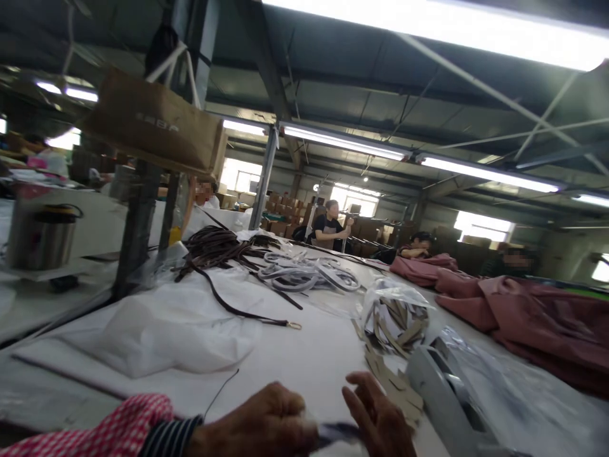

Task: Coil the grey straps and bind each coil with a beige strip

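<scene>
My left hand (266, 419) is closed at the bottom middle of the head view, its thumb pressed against curled fingers. From it a short dark, shiny strip (339, 433) runs toward my right hand; blur hides its kind. My right hand (380, 419) has its fingers apart and slightly bent beside the strip's far end. Whether it touches the strip I cannot tell. Beyond the hands, a dark brown strap (238, 310) with a gold-coloured metal ring (294, 325) lies on the white table (304, 343).
A grey tape dispenser (442, 393) stands right of my hands, beside tan cut pieces (392, 381) and a plastic bag (397, 311) of strips. Farther back lie grey strap coils (304, 271), brown straps (219, 247) and dusty-red material (523, 311). A brown bag (157, 124) hangs at left; people sit beyond.
</scene>
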A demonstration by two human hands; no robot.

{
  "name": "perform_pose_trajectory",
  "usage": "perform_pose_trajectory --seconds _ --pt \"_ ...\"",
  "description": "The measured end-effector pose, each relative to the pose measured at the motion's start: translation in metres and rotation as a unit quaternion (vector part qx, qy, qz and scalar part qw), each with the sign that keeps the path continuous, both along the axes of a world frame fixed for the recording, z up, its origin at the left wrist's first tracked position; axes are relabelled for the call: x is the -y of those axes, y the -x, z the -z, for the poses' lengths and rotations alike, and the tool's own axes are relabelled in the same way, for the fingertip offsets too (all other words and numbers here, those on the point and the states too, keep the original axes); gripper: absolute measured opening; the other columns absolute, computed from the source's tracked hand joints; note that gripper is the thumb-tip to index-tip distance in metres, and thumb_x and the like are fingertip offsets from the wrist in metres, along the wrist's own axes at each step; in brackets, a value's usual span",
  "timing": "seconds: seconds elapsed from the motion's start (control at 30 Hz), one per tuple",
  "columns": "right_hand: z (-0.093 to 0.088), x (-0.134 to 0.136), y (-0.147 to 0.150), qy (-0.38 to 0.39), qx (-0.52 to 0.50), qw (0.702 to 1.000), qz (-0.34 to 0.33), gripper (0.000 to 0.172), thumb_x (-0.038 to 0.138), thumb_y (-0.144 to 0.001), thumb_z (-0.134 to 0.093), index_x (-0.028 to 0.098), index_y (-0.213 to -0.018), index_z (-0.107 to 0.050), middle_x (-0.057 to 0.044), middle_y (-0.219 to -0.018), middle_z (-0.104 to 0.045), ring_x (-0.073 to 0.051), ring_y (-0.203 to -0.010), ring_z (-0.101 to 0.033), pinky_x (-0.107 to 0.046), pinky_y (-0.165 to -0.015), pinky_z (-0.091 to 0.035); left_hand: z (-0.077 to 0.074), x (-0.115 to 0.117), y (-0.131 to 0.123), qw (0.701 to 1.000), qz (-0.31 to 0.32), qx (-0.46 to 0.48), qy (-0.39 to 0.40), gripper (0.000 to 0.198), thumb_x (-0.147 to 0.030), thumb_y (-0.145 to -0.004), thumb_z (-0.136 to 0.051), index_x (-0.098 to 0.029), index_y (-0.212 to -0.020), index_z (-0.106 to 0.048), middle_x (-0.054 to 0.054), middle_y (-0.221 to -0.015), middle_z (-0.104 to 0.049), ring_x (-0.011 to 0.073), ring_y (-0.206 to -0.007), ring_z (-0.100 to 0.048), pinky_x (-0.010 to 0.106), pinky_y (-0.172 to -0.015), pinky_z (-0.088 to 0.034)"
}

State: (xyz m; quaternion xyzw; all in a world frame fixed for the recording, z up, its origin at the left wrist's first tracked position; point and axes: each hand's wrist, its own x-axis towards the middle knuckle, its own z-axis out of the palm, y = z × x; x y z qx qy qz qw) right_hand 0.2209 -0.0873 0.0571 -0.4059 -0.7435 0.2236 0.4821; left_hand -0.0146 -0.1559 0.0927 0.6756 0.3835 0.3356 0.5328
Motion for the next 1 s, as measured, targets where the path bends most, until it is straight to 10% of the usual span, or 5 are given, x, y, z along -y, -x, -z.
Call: perform_pose_trajectory --seconds 0.2,0.53,0.67,0.8,1.0 --pt "0.012 0.038 0.027 -0.286 0.078 0.954 0.048 0.041 0.029 -0.101 -0.051 0.018 -0.140 -0.051 -0.016 -0.115 -0.071 -0.028 -0.102 -0.069 -0.041 -0.086 -0.058 -0.036 -0.002 -0.034 0.971 -0.014 0.207 0.117 0.054 -0.057 -0.096 -0.056 -0.015 -0.062 -0.053 -0.004 -0.049 -0.044 0.0067 -0.042 -0.031 0.022 -0.046 -0.022" --pt "-0.033 0.005 -0.003 -0.206 0.134 0.966 0.085 0.035 0.034 -0.106 -0.040 0.013 -0.115 -0.067 -0.013 -0.091 -0.076 -0.024 -0.084 -0.073 -0.031 -0.075 -0.052 -0.051 0.016 -0.057 0.978 -0.034 0.160 0.127 0.050 -0.061 -0.091 -0.062 -0.014 -0.072 -0.058 -0.002 -0.051 -0.049 0.0079 -0.046 -0.035 0.022 -0.049 -0.025" --pt "-0.015 0.017 0.017 -0.002 0.021 0.997 -0.078 0.049 0.053 -0.106 -0.035 0.017 -0.092 -0.066 -0.007 -0.071 -0.071 -0.018 -0.061 -0.067 -0.027 -0.060 -0.051 -0.056 0.009 -0.060 0.963 -0.048 0.245 0.105 0.047 -0.055 -0.096 -0.059 -0.015 -0.073 -0.058 -0.003 -0.058 -0.048 0.0072 -0.049 -0.037 0.020 -0.049 -0.031" --pt "0.006 0.045 0.042 0.232 -0.139 0.936 -0.225 0.056 0.066 -0.101 -0.040 0.015 -0.097 -0.062 -0.005 -0.066 -0.069 -0.013 -0.048 -0.061 -0.023 -0.050 -0.046 -0.062 -0.006 -0.062 0.941 -0.022 0.318 0.112 0.038 -0.050 -0.098 -0.059 -0.013 -0.091 -0.068 -0.003 -0.060 -0.049 0.0083 -0.046 -0.040 0.019 -0.042 -0.036" --pt "0.039 0.079 0.026 0.412 -0.146 0.862 -0.259 0.052 0.066 -0.093 -0.057 0.015 -0.103 -0.065 -0.004 -0.066 -0.070 -0.012 -0.048 -0.059 -0.021 -0.048 -0.044 -0.087 -0.032 -0.062 0.908 -0.110 0.401 -0.046 0.017 -0.022 -0.095 -0.067 -0.006 -0.098 -0.071 0.005 -0.078 -0.064 0.0073 -0.060 -0.054 0.015 -0.055 -0.047"
